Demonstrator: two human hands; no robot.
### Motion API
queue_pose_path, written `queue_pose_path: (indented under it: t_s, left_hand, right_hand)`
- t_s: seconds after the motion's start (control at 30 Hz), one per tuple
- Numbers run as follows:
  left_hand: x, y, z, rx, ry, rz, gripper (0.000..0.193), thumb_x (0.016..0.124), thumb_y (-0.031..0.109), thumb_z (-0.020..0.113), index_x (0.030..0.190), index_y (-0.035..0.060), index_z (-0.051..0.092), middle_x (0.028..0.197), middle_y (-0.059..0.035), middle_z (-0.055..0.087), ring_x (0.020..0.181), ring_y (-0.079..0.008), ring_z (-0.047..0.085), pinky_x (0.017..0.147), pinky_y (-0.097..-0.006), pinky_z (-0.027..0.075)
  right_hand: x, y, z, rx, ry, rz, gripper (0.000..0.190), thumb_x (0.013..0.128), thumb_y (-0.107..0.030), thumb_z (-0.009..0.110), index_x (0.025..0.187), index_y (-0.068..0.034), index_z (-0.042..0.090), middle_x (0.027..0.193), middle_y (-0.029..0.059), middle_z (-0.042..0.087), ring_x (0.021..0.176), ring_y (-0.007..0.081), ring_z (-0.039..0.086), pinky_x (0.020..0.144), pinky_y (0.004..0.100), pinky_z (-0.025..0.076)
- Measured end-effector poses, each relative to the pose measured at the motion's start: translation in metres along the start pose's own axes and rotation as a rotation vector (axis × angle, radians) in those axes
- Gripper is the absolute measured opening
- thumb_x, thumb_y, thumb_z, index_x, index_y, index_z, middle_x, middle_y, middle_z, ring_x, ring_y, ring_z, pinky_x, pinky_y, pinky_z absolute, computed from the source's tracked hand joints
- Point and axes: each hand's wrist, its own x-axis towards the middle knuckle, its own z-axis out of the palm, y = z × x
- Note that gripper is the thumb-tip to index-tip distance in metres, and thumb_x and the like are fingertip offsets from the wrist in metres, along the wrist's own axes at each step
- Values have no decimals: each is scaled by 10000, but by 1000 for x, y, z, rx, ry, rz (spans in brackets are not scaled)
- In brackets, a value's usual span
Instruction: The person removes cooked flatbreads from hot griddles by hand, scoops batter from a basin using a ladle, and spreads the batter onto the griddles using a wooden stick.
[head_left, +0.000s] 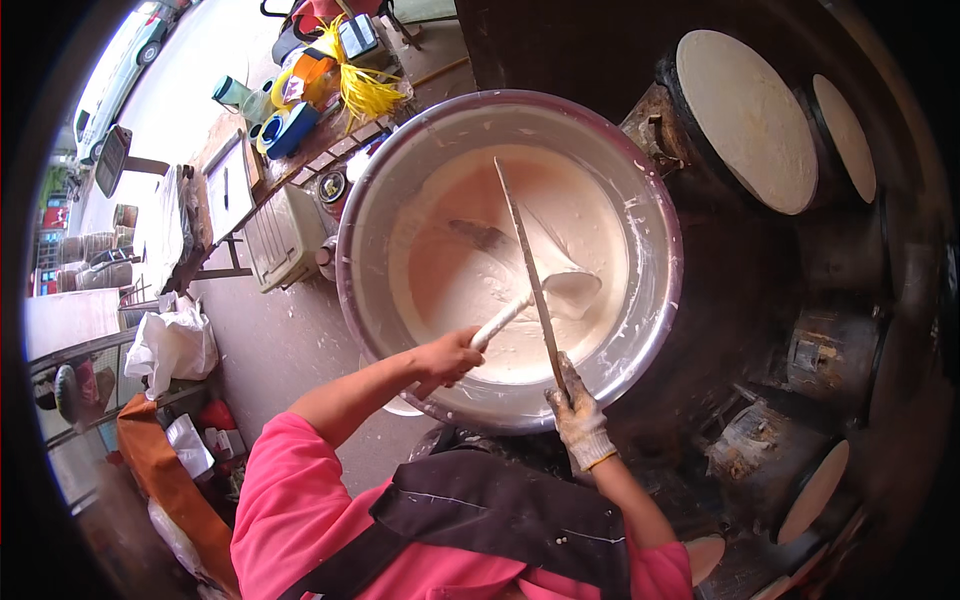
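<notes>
Before me stands a wide metal basin (651, 300) with pale, creamy batter (450, 300) in its lower part. My bare left hand (450, 358) grips the white handle (501, 322) of a ladle. The ladle's cup (576, 289) sits in the batter, its rim showing. In a stained knit glove, my right hand (580, 424) holds one end of a long, thin, flat strip (529, 259), probably a spreading spatula. This strip slants up across the basin and passes over the ladle near its handle. Light streaks of batter mark the basin's inner wall.
Drum-like stoves at the right carry round plates with pale discs (750, 120), (846, 139). More discs (814, 491) lie lower right. At upper left, a table holds yellow plastic ties (367, 90), a blue tape dispenser (291, 131) and a clipboard (227, 191). Nearby stands a lidded plastic box (281, 240).
</notes>
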Motion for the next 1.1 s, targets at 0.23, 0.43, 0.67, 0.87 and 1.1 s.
queue_pose_path:
  t_s: [0.23, 0.43, 0.67, 0.87, 1.1]
  left_hand:
    - [67, -15, 8, -539, 240, 13, 179, 887, 54, 456, 863, 192, 346, 598, 48, 327, 401, -45, 280, 326, -222, 268]
    - [134, 7, 42, -1608, -778, 51, 194, 966, 106, 378, 773, 96, 381, 557, 25, 354, 377, -50, 301, 310, -195, 294]
    - [124, 62, 129, -1648, -1034, 412, 155, 963, 88, 312, 832, 50, 385, 569, -22, 376, 370, -74, 353, 311, -215, 355]
    - [37, 127, 202, -1455, -1006, 694, 155, 978, 98, 299, 921, 45, 433, 582, -11, 361, 397, -72, 345, 323, -214, 339]
    - [-81, 173, 269, -1142, -972, 947, 178, 980, 89, 296, 999, 49, 469, 578, -5, 341, 398, -62, 320, 320, -202, 310]
  right_hand:
    - [-1, 23, -14, 105, 61, 111, 470, 951, -265, 479, 1403, -171, 391, 1324, 119, 517, 1184, 329, 517, 947, 376, 451]
    - [-10, 19, -36, -182, -72, 411, 478, 955, -391, 428, 1416, -291, 348, 1271, 164, 537, 1119, 394, 528, 916, 447, 452]
    - [-25, 5, -97, -190, -180, 399, 515, 955, -420, 377, 1446, -338, 244, 1186, 220, 568, 1022, 441, 558, 857, 503, 462]
    - [-42, -30, -160, -325, -158, 115, 523, 957, -401, 392, 1449, -360, 220, 1086, 225, 609, 968, 449, 574, 818, 526, 469]
    - [-53, -64, -214, -210, -99, -515, 533, 986, -324, 397, 1470, -187, 222, 1446, 118, 367, 1092, 397, 541, 879, 441, 476]
